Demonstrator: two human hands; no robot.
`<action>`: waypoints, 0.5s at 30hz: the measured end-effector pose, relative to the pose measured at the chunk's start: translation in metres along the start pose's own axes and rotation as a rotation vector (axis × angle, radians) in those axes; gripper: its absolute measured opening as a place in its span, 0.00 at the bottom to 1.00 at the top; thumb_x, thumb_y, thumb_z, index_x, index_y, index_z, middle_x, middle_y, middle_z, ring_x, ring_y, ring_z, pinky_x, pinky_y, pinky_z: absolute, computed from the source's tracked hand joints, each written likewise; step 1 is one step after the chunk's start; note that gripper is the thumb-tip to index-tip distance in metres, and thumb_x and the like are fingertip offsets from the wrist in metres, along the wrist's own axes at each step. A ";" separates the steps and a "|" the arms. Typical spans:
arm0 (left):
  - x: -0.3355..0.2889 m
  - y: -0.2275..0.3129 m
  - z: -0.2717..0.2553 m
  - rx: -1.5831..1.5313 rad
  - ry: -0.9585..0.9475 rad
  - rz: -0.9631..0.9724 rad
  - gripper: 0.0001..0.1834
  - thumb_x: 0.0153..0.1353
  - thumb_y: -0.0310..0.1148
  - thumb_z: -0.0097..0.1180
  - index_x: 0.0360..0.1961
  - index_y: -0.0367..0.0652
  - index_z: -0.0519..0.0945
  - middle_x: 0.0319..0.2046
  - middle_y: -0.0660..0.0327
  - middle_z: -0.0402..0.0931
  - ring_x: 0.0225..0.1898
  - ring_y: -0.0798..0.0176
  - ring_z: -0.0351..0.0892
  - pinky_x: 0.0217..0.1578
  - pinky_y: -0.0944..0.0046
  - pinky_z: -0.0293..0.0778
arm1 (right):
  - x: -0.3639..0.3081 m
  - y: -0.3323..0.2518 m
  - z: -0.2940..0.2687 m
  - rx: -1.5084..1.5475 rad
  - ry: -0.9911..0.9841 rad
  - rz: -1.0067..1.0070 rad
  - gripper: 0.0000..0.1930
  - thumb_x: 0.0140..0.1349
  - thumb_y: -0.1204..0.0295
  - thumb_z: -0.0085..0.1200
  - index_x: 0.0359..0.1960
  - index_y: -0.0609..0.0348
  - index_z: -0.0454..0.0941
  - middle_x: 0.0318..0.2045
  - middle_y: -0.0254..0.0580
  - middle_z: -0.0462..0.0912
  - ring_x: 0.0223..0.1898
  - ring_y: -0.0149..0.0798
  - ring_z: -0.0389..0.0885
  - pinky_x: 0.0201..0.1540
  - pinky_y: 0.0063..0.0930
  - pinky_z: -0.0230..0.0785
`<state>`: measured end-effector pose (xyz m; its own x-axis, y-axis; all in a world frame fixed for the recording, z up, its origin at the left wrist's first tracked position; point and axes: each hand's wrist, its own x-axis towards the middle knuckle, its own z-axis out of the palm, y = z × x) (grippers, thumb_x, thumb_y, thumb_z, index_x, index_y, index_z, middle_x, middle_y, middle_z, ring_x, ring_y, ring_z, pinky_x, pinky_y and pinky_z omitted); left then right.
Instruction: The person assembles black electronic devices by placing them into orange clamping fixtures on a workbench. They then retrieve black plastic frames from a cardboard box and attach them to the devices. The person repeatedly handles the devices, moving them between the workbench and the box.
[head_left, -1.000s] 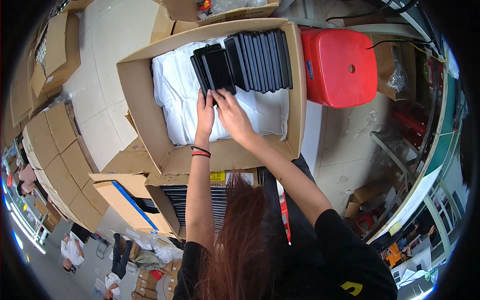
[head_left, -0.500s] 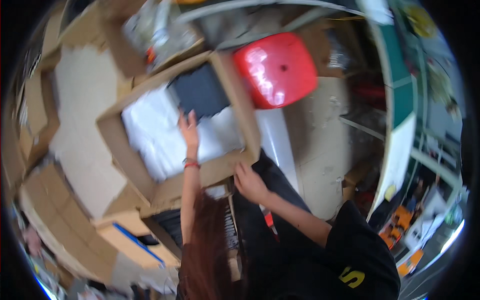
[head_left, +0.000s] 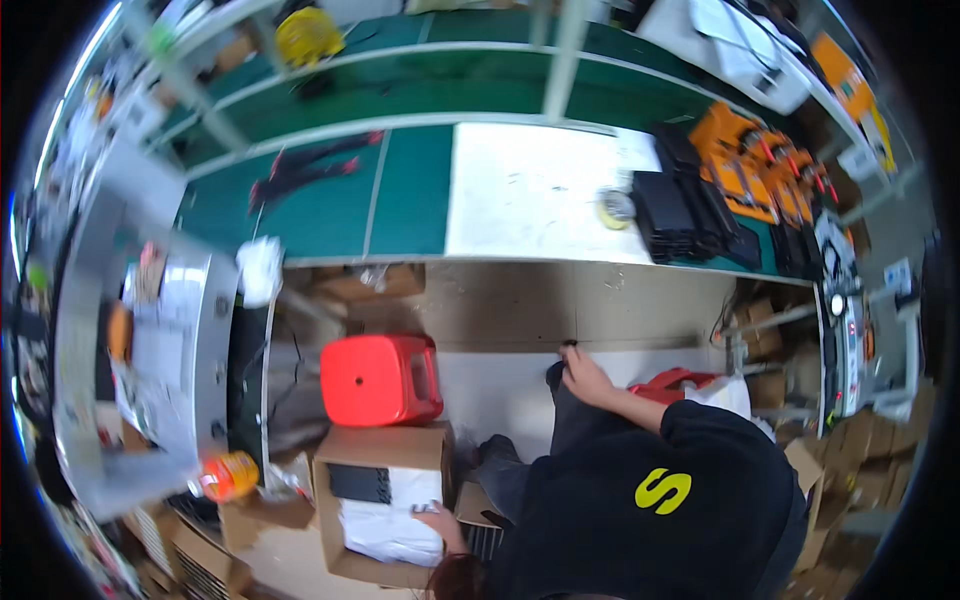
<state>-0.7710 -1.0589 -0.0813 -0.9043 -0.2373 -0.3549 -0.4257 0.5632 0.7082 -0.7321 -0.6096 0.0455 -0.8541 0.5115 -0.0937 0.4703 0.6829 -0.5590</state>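
Note:
My left hand (head_left: 440, 522) reaches over the right side of an open cardboard box (head_left: 384, 446), its fingers apart above white wrapping (head_left: 390, 530). A stack of dark flat pieces (head_left: 360, 484) lies in the far left part of the box. My right hand (head_left: 590, 380) is out in front of me, above the floor and away from the box. Its fingers are curled together, with a small dark spot at their tips that is too small to name.
A red plastic stool (head_left: 372, 380) stands just beyond the box. Ahead runs a green-topped bench (head_left: 415, 190) with a white sheet (head_left: 530, 190), a tape roll (head_left: 615, 208), black flat cases (head_left: 675, 215) and orange holders (head_left: 735, 170). An orange-labelled bottle (head_left: 228, 476) is at left.
The view has swung right toward the bench, so the box now sits lower left. My left hand has drawn from the dark stack toward the box's right side. My right hand has left the box edge.

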 end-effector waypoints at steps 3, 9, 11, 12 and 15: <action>-0.036 0.044 0.052 0.090 -0.285 -0.115 0.30 0.60 0.31 0.52 0.57 0.32 0.52 0.41 0.37 0.70 0.47 0.42 0.72 0.50 0.52 0.66 | 0.050 0.017 -0.106 -0.028 0.307 0.023 0.25 0.51 0.74 0.53 0.53 0.61 0.64 0.43 0.56 0.69 0.46 0.56 0.70 0.47 0.44 0.67; -0.088 0.181 0.201 -0.358 -0.597 -0.082 0.32 0.62 0.34 0.51 0.59 0.32 0.49 0.48 0.39 0.69 0.47 0.50 0.75 0.51 0.57 0.68 | 0.143 0.123 -0.260 -0.189 0.673 0.428 0.49 0.43 0.56 0.66 0.64 0.56 0.51 0.57 0.67 0.58 0.60 0.65 0.55 0.62 0.52 0.47; -0.113 0.263 0.227 -0.105 -0.805 0.053 0.32 0.63 0.34 0.51 0.60 0.33 0.48 0.48 0.41 0.69 0.46 0.53 0.75 0.48 0.60 0.69 | 0.168 0.153 -0.257 -0.176 0.546 0.591 0.63 0.36 0.46 0.69 0.68 0.51 0.37 0.62 0.74 0.49 0.65 0.71 0.45 0.66 0.58 0.36; -0.121 0.293 0.237 -0.064 -0.826 0.121 0.32 0.63 0.34 0.50 0.61 0.34 0.47 0.48 0.42 0.69 0.46 0.55 0.75 0.47 0.62 0.70 | 0.173 0.161 -0.260 -0.162 0.478 0.633 0.63 0.36 0.46 0.69 0.69 0.50 0.36 0.62 0.74 0.48 0.65 0.71 0.44 0.66 0.58 0.36; -0.132 0.361 0.259 0.002 -0.793 0.313 0.32 0.64 0.34 0.50 0.62 0.35 0.47 0.49 0.43 0.68 0.46 0.56 0.75 0.46 0.62 0.71 | 0.177 0.166 -0.262 -0.144 0.340 0.703 0.65 0.35 0.46 0.70 0.69 0.46 0.33 0.62 0.73 0.49 0.65 0.68 0.44 0.66 0.57 0.36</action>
<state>-0.7972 -0.6189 0.0634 -0.6901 0.5538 -0.4660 -0.1592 0.5119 0.8442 -0.7475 -0.2691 0.1524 -0.2428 0.9632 -0.1152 0.9179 0.1897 -0.3485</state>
